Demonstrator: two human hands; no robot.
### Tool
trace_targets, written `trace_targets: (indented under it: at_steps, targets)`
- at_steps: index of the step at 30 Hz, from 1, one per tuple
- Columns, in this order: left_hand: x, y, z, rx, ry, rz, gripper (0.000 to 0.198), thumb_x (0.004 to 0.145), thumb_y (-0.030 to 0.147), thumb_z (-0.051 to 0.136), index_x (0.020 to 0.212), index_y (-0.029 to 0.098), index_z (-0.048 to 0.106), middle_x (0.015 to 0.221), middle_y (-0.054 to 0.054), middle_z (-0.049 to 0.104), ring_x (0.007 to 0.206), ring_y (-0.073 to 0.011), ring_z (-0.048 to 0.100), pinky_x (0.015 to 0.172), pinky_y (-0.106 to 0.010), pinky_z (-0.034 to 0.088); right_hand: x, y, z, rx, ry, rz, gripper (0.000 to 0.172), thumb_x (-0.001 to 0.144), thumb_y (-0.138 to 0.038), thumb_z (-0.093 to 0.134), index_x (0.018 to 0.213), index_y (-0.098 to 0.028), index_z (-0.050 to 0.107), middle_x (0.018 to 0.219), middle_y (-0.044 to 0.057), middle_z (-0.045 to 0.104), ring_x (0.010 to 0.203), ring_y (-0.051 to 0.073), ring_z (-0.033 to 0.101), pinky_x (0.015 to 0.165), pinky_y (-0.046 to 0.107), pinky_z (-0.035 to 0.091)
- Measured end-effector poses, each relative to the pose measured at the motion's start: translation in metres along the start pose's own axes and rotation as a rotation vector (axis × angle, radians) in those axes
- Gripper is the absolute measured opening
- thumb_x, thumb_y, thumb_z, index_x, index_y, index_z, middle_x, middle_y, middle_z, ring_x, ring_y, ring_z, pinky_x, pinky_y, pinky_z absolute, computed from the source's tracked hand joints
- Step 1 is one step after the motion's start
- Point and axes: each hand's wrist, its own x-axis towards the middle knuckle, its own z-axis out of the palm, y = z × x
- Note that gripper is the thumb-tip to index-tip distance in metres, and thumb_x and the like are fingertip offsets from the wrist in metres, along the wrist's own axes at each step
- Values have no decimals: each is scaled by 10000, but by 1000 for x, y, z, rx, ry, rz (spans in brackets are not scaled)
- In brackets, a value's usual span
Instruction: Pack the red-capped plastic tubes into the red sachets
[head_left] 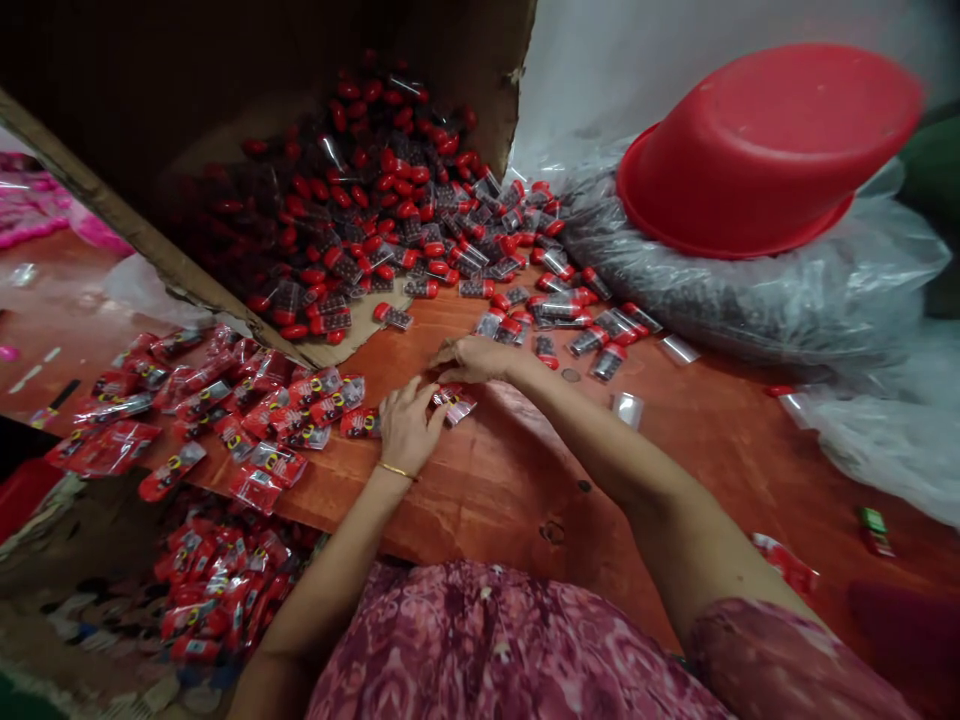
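Patterned pink cloth (pixel 487 640) over the lap fills the 6 o'clock edge; both bare forearms reach from it to the middle of the desk (pixel 525 490); left hand (pixel 409 425), a thin bangle (pixel 396 470) at the wrist, has its fingers curled, the thumb pinching the near end of a small red packet (pixel 456 403); right hand (pixel 469 360) sits just past it at 12 o'clock, fingers pressed together with the tips on the packet's far edge, though blur hides whether they grip or only touch; the packet lies flat on the desk between the two hands.

At 9 o'clock a heap (pixel 225 410) of like packets runs along the desk's near edge, some overhanging it; a lower pile (pixel 210 590) shows beneath at 7 o'clock; at 11 o'clock a box (pixel 112 215) on its side spills red-capped vials (pixel 360 220), strays reaching 1 o'clock of the hands; a clear tube (pixel 628 408) lies just beside the right forearm; at 2 o'clock an upturned red basin (pixel 765 150) tilts on a soft bag (pixel 750 290).

Risks, as I judge them: a loose hold could let the slick packet skid from under the tips; the left elbow, swinging out, could shove overhanging packets off the edge; the vials look round, so a brush from the right forearm may roll them and the tube away; the basin, poorly seated, might slide down onto the strays.
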Motion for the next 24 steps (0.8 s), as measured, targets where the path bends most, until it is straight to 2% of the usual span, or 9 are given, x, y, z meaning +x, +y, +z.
trace_targets:
  at_steps: [3, 6, 9, 12, 15, 19, 21, 24]
  targets:
    - [7, 0, 0, 57, 18, 21, 364, 762, 458, 567, 1026, 228, 666, 1249, -134, 561, 1055, -312, 507, 918, -442, 322, -28, -5, 8, -85, 269, 126, 245, 859, -284, 499, 978, -197, 694, 961, 87, 688, 844, 180, 622, 717, 262, 446]
    - [10, 6, 0, 72, 46, 72, 379, 716, 501, 611, 993, 251, 681, 1270, -116, 549, 1073, -319, 483, 941, -453, 290, -62, -9, 22, 4, 403, 205, 271, 877, -292, 464, 980, -169, 683, 932, 96, 694, 818, 178, 632, 732, 276, 461]
    - [16, 8, 3, 57, -59, 57, 312, 680, 473, 660, 906, 264, 713, 1086, -93, 655, 956, -288, 529, 873, -414, 335, -87, -12, 37, 98, 434, 248, 268, 872, -291, 464, 940, -158, 687, 904, 98, 703, 790, 186, 641, 714, 288, 476]
    - [22, 5, 7, 19, -118, 26, 192, 705, 407, 651, 818, 276, 735, 975, -63, 694, 842, -247, 546, 801, -377, 360, -100, -16, 48, 177, 438, 282, 255, 867, -288, 465, 929, -173, 684, 879, 81, 709, 768, 181, 645, 700, 287, 484]
    - [25, 1, 10, -31, -91, 19, 143, 728, 352, 627, 773, 279, 741, 963, -61, 702, 824, -246, 540, 785, -380, 356, -103, -20, 56, 258, 467, 326, 247, 865, -277, 459, 901, -183, 684, 872, 67, 712, 756, 175, 651, 682, 277, 487]
    - [25, -2, 12, -54, -33, 33, 140, 739, 341, 609, 749, 284, 737, 926, -53, 709, 816, -242, 548, 788, -369, 354, -103, -26, 64, 256, 515, 381, 236, 862, -268, 467, 891, -184, 685, 894, 73, 714, 773, 184, 656, 692, 284, 483]
    - [24, -3, 11, -56, -39, 56, 158, 733, 356, 615, 803, 278, 734, 931, -56, 707, 817, -240, 552, 793, -359, 357, -102, -30, 66, 236, 532, 409, 237, 865, -286, 475, 938, -184, 676, 929, 79, 709, 797, 190, 657, 711, 291, 484]
    - [22, -3, 10, -45, -65, 40, 360, 699, 398, 647, 1020, 240, 688, 943, -93, 699, 843, -260, 548, 798, -356, 366, -96, -36, 68, 176, 555, 485, 311, 845, -392, 518, 1046, -189, 640, 969, 93, 700, 826, 208, 658, 703, 295, 486]
